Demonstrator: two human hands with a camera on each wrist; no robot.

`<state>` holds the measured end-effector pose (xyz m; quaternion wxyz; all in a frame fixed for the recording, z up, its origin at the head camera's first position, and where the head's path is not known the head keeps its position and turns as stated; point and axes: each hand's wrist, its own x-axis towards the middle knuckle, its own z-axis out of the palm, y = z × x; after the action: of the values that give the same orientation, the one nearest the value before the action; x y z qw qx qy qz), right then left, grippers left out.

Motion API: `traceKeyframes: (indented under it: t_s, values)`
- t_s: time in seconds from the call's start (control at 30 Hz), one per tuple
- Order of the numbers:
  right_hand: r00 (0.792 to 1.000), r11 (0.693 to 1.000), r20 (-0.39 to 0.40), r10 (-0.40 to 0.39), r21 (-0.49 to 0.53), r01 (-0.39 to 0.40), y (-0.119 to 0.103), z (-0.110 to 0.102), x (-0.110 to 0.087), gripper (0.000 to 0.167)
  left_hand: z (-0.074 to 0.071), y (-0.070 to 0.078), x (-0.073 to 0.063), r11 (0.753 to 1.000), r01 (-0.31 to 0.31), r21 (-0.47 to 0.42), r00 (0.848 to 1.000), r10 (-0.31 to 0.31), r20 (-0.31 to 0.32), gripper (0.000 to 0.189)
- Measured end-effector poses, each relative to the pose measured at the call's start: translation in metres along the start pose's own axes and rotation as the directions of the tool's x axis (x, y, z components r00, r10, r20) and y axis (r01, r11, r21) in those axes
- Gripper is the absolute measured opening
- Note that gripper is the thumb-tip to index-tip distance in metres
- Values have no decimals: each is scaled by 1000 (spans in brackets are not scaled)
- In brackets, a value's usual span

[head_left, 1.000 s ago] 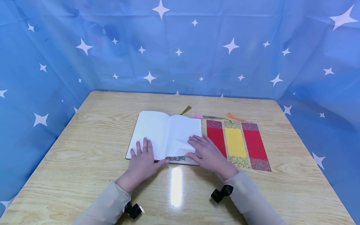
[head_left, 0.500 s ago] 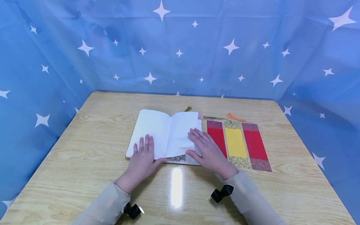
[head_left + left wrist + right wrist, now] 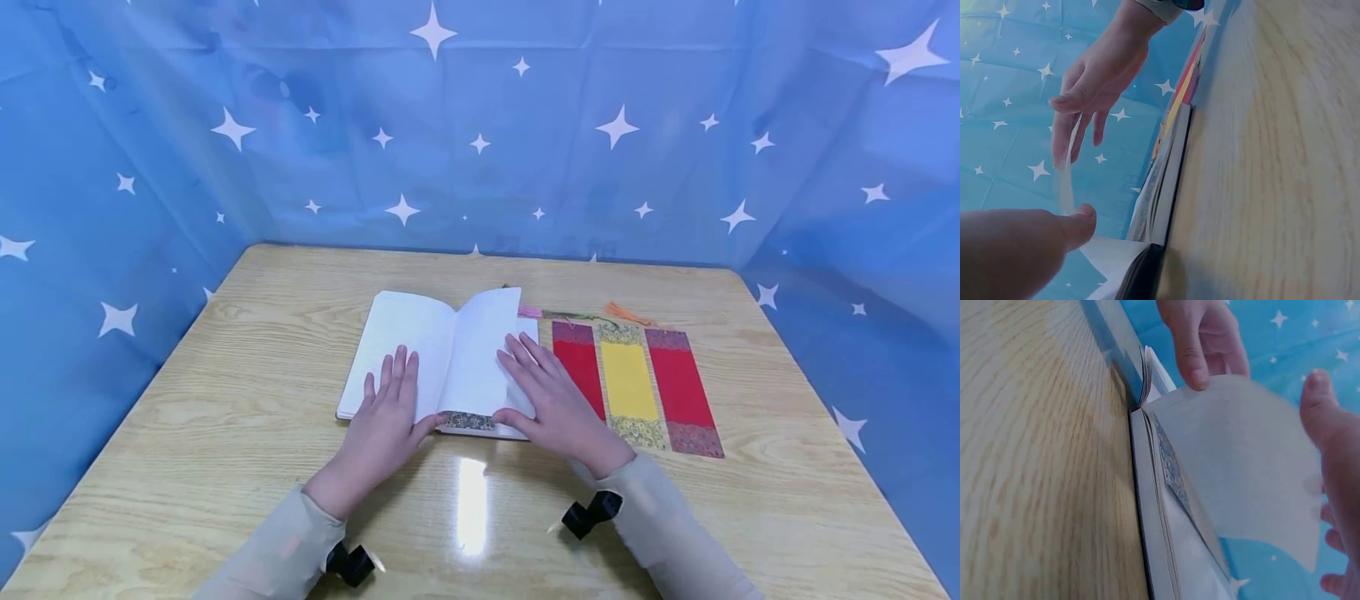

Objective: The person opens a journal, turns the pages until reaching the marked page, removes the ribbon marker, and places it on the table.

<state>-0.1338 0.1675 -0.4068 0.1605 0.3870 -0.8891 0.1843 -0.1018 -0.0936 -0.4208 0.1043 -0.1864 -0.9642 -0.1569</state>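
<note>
An open notebook (image 3: 405,325) lies on the table, with one right-hand page (image 3: 480,342) raised and curving upward. Below that page, the dark patterned end of a bookmark (image 3: 468,420) shows near the notebook's lower edge. My left hand (image 3: 378,425) rests over the left page, fingers straight; its thumb (image 3: 1196,375) touches or nearly touches the raised page. At the other side my right hand (image 3: 551,408) has its fingers extended along the raised page's free edge, the thumb (image 3: 1319,394) apart from the fingers. Neither hand visibly pinches the page.
Right of the notebook lie a red bookmark (image 3: 577,367), a yellow bookmark (image 3: 630,379) and another red bookmark (image 3: 681,383). Their tassels, one of them orange (image 3: 622,312), point toward the back. A blue starred cloth (image 3: 480,125) hangs behind the wooden table (image 3: 262,375).
The right-hand page has risen and swung leftward from lying nearly flat, now covering most of the dark green tassel behind it. My left hand has shifted slightly forward; the right has barely moved.
</note>
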Motion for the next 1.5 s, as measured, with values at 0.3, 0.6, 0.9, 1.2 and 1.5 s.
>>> traceKeyframes:
  t_s: [0.3,0.6,0.9,1.2,1.5]
  values:
    - [1000,1000,-5,-10,11,10,-1,2,2,77,-10,-1,-2,997,-30,-71,993,21,-115,94]
    - [996,996,44,80,29,-81,-4,3,3,67,-13,-9,-5,992,-126,5,934,120,-337,115]
    - [987,986,51,151,62,-154,-7,5,9,57,-10,-20,-8,998,-21,67,900,48,-433,122]
    - [980,978,22,196,74,-197,-6,11,14,48,-11,-26,-11,987,61,151,986,-36,-163,81]
    - [900,874,12,436,232,-427,-10,18,30,48,-4,-28,-13,978,120,168,987,-136,86,53]
